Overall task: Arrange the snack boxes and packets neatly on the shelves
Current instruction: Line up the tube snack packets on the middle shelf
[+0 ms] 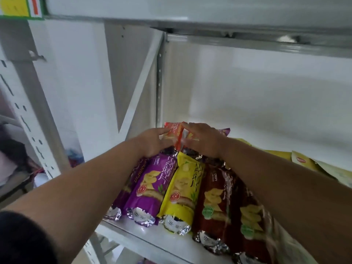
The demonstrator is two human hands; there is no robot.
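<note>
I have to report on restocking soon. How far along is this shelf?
Done: a purple packet, a yellow packet and a brown packet lie side by side along the shelf front. In hand: both the left hand and right hand hold an orange packet behind that row. Left: pale yellow packets lie loose at the right.

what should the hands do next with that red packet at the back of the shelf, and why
Probably lower the red packet flat behind the row and let go. Both the left hand and right hand hold it above the far ends of the purple packet and yellow packet, which lie side by side on the shelf.
</note>
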